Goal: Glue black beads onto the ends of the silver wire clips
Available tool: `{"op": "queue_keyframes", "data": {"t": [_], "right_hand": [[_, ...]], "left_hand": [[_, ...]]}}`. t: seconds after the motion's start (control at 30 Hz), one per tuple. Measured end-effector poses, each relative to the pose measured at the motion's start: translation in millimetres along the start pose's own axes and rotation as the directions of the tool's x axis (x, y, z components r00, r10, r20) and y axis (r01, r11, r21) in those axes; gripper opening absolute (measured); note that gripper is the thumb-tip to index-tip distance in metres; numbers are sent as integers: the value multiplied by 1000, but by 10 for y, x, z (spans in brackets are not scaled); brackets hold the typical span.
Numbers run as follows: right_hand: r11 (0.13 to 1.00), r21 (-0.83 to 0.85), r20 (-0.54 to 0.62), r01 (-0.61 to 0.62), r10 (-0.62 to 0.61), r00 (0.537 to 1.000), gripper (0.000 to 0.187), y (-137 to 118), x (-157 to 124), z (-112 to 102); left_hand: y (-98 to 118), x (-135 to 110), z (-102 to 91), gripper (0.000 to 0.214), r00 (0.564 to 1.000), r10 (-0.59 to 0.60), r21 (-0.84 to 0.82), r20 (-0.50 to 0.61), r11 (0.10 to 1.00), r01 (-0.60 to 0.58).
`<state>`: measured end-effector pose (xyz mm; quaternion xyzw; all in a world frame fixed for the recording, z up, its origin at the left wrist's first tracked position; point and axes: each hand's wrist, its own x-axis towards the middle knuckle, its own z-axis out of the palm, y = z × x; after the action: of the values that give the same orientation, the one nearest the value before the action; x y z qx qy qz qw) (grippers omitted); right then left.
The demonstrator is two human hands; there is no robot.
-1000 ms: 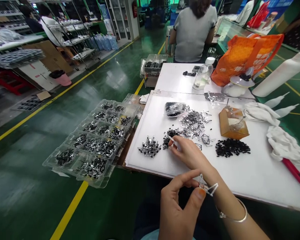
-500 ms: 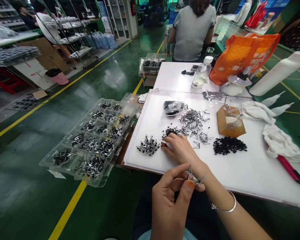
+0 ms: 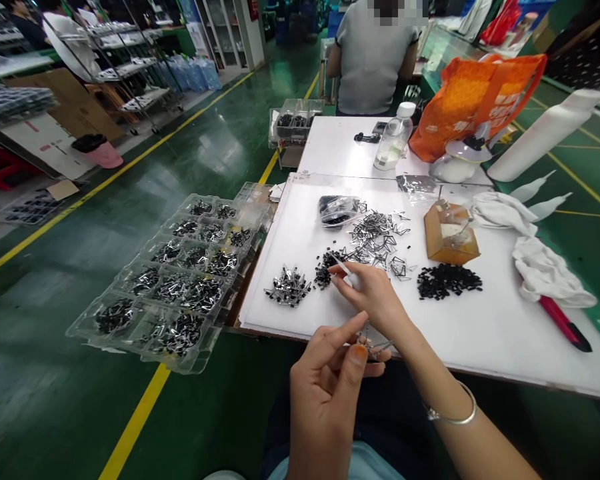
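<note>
Though half-hidden, wire part pinched in left hand, pale sliver in right hand

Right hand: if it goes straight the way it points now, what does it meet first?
Probably the small pile of black components just ahead of the right hand; depth is unclear.

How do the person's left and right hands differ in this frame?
The left hand sits low, off the front edge of the white board, while the right hand is over the board. The left hand pinches a bent metal piece; the right hand appears to pinch a thin pale sliver. The right wrist wears a silver bangle; none shows on the left wrist. Both hands are bare.
</note>
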<state>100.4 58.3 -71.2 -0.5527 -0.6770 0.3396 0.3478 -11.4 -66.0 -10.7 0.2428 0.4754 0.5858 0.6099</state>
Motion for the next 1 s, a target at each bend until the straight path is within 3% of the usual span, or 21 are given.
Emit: {"op": "queue_keyframes", "data": {"t": [0.13,0.37,0.57,0.77,1.0], "right_hand": [[967,246,-108,-70,100,989,17,42,-147,-161],[784,597,-209,-168,355,911,35,46,-691,-506],[540,833,-172,-120,460,871,31,-143,-990,-636],[567,822,-261,-45,447,855,26,-177,-1125,-618],[580,812,-275,-59,469,839,24,-184,-1202,-588]], "left_hand": [[-30,54,-91,17,999,16,93,47,995,-20],[-102,152,-145,13,998,-53,144,42,988,47],[-104,178,-74,14,992,-104,183,73,979,89],[-98,163,-34,10,996,-37,230,85,973,17],[-119,133,-7,17,992,-46,190,118,981,23]]}}
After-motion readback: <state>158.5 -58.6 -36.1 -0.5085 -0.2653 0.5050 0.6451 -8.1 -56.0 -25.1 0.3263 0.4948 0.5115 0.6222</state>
